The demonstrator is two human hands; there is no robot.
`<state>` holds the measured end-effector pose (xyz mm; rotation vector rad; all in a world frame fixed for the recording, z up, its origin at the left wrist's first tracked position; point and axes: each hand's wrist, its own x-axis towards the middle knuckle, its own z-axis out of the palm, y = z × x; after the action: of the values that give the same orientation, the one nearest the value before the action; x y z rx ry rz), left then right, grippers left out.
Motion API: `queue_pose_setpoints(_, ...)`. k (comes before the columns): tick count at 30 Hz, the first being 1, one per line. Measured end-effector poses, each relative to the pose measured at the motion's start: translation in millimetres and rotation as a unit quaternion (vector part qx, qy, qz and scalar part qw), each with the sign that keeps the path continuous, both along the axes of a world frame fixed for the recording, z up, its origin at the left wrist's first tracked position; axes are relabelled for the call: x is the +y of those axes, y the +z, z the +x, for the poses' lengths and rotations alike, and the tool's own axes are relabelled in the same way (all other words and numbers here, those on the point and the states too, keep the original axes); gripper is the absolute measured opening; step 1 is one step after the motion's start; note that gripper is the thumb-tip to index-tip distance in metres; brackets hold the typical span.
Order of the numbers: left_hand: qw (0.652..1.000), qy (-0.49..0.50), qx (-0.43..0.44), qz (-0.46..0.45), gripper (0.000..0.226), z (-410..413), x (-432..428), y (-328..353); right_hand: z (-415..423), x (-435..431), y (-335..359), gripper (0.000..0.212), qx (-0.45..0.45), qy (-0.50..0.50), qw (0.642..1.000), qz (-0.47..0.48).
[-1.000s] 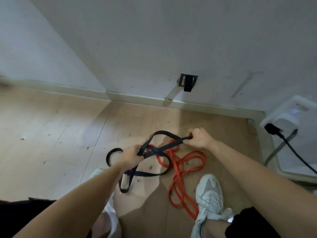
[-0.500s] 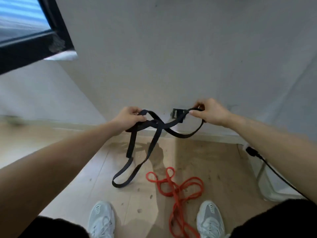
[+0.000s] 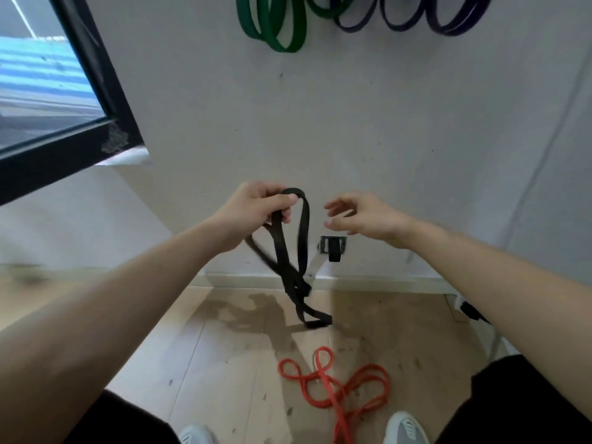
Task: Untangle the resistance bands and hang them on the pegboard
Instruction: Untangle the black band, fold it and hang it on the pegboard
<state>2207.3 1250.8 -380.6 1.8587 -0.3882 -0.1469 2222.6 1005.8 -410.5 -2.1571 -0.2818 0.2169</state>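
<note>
Black resistance band (image 3: pixel 290 261) was the one in the hands: the left hand (image 3: pixel 259 206) gripped it near the top, fingers curled round a bunch of its strands, with one loop arching over the knuckles and the rest dangling in front of the wall (image 3: pixel 352 123), its lowest loop hanging above the floor (image 3: pixel 208 347). Partway down, the strands crossed and looked twisted or knotted together, though blur there made it hard to say which. The right hand (image 3: pixel 368 216) was just beside the black resistance band but apart from it, fingers spread and loosely bent, holding nothing. Below, between the shoes (image 3: pixel 405 427), the red band (image 3: pixel 336 382) lay in a tangled heap on the floor, well apart from the black one. High on the wall, green bands (image 3: pixel 275 24) and purple bands (image 3: pixel 416 14) already hung in loops; whatever carried them was cut off by the top edge. A small metal bracket (image 3: pixel 333 248) sat low on the wall behind the dangling strands. The likeliest trouble from here was pulling the wrong strand: with one hand bearing the weight, a tug from the right hand could have cinched the crossing tighter rather than freeing it. The hanging loop might also have swung and caught on the bracket, or dropped onto the red band and snarled with it if the left grip slackened.
</note>
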Motion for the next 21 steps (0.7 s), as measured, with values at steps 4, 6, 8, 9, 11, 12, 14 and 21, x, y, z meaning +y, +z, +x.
queue_pose_setpoints(4,0.997,0.013,-0.012,-0.071,0.015,-2,-9,13,4,27,-9,0.034,0.045,0.065,0.997,0.006)
queue_pose_setpoints(6,0.992,0.02,0.004,-0.124,0.012,-1,-8,19,6,36,-14,0.026,0.051,0.074,0.996,0.012)
queue_pose_setpoints(8,0.986,0.026,0.017,-0.164,0.011,-1,-5,22,7,43,-19,0.026,0.053,0.075,0.996,0.015)
queue_pose_setpoints(9,0.983,0.03,0.022,-0.179,0.012,0,-2,23,7,46,-22,0.028,0.052,0.066,0.996,0.017)
queue_pose_setpoints(11,0.979,0.033,0.028,-0.198,0.016,-1,2,24,7,52,-26,0.036,0.038,0.029,0.998,0.028)
queue_pose_setpoints(12,0.978,0.032,0.029,-0.204,0.017,-1,4,24,6,54,-27,0.04,0.027,0.013,0.999,0.038)
queue_pose_setpoints(14,0.976,0.025,0.027,-0.214,0.019,-4,7,27,5,57,-26,0.043,0.018,0.012,0.998,0.057)
queue_pose_setpoints(21,0.965,0.011,0.0,-0.262,0.021,-11,16,46,5,65,-31,0.022,0.049,0.1,0.994,-0.002)
